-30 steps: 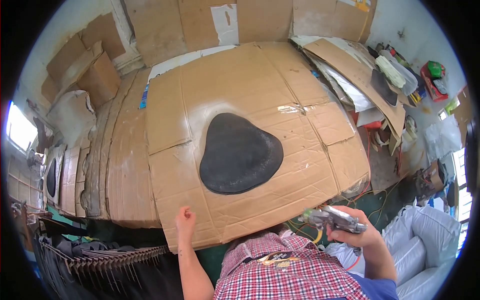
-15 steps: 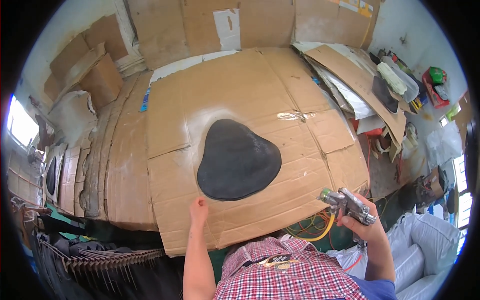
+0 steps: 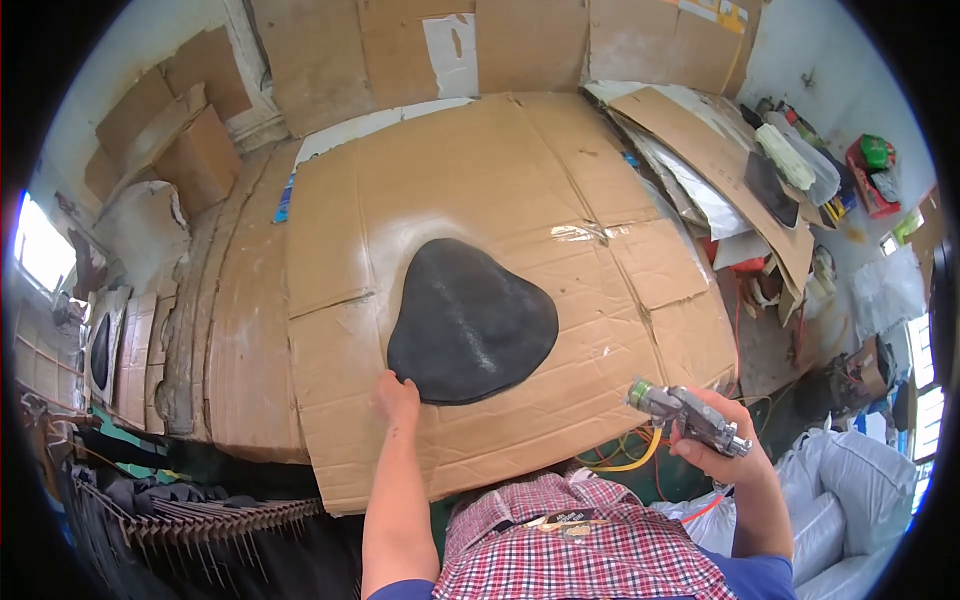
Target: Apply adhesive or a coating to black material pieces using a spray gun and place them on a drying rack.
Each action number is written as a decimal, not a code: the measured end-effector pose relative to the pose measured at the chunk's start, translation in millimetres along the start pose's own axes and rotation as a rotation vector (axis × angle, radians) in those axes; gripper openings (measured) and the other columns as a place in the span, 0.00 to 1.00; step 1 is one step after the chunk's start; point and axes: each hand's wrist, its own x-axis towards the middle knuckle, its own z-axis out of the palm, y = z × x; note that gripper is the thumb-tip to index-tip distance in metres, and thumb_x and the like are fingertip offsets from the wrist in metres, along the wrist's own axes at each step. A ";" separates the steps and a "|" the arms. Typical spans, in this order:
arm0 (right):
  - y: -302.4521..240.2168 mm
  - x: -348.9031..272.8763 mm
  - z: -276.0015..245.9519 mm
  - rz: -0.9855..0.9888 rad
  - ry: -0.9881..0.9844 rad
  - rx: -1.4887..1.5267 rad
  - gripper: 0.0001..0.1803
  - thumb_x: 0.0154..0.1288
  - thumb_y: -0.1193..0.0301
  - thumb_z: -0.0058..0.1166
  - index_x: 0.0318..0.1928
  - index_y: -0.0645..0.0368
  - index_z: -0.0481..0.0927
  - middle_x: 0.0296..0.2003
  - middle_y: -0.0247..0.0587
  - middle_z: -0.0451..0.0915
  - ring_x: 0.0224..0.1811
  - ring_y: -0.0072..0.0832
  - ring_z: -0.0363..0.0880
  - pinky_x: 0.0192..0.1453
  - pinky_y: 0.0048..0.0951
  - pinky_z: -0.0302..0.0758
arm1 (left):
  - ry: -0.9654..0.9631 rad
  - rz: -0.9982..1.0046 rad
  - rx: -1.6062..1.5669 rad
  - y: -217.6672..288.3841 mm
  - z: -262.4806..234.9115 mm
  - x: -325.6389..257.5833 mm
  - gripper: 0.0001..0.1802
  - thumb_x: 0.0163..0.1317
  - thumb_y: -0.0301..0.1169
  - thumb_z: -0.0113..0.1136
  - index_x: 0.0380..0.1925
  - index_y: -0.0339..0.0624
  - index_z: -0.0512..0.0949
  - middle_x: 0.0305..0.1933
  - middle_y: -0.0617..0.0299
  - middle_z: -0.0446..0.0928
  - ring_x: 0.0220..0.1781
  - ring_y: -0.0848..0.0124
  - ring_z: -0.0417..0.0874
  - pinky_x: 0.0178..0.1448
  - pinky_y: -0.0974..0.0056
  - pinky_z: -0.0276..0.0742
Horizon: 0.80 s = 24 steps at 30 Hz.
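A black rounded-triangular pad lies flat on a cardboard sheet. A pale speckled streak runs down its middle. My left hand is at the pad's near left corner, with its bent fingers closed at the edge. The thumb and fingertips are partly hidden. To the right of the pad, above the near right edge of the cardboard, my right hand is wrapped round a metal spray gun. The gun's green-ringed nozzle points left toward the pad. A yellow hose hangs below it.
Cardboard panels stand behind the work surface. Stacked cardboard and sheets lie at the right. White sacks stand at the lower right, and dark material on a rack is at the lower left. Coiled hoses hang under the near edge.
My left hand has come up to the pad's near left edge. The gun has shifted slightly left. A pale streak now shows down the pad's middle; earlier a speckled patch was on its right.
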 end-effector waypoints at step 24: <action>31.8 -38.7 -43.6 -0.004 -0.123 -0.047 0.29 0.52 0.79 0.61 0.56 0.67 0.70 0.29 0.41 0.79 0.29 0.23 0.77 0.35 0.24 0.76 | -0.303 -0.667 -1.330 -10.3 24.8 11.9 0.25 0.56 0.22 0.57 0.55 0.39 0.63 0.46 0.54 0.71 0.41 0.62 0.76 0.41 0.53 0.78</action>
